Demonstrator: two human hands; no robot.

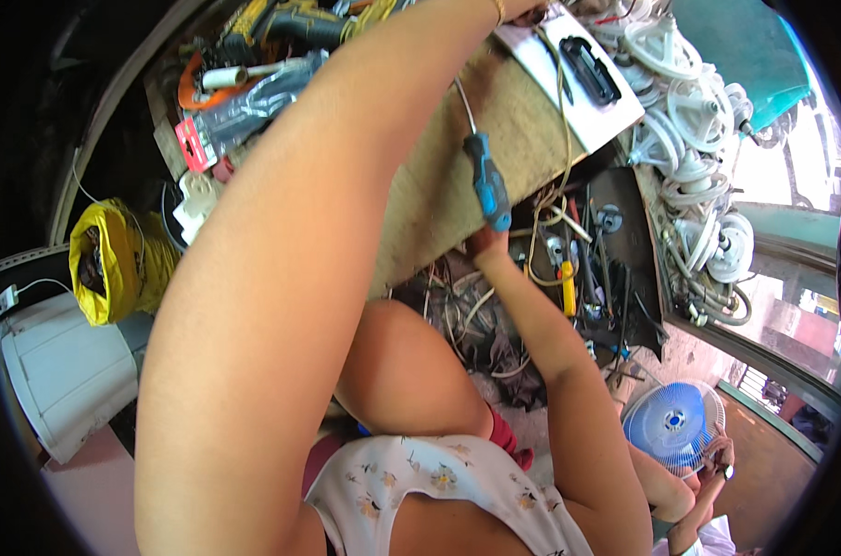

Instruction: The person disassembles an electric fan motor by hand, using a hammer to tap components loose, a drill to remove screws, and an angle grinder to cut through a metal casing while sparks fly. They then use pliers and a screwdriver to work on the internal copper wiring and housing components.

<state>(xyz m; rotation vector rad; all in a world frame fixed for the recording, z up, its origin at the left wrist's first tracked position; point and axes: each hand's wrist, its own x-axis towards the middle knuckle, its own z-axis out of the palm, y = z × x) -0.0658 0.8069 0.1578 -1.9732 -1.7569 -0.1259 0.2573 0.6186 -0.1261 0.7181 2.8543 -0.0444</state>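
Observation:
My left arm stretches up across the picture. Only a dark sliver of my left hand (530, 14) shows at the top edge, beside a white panel (615, 120), and its fingers are cut off. A black plastic part (590, 72) lies on that panel, with a thin beige cable (566, 139) running past it. My right hand (485, 243) is at the near edge of the wooden board (430, 204), its fingers hidden. Just above it lies a blue-and-black screwdriver (488, 181), its shaft pointing away from me.
White plastic wheel-like parts (703, 111) pile up at right. Below the board sits a dark tray (638, 204) of tools. A yellow bag (106, 264) and white bin (64, 361) stand left. At lower right another person's hand (720, 451) touches a blue fan (675, 422).

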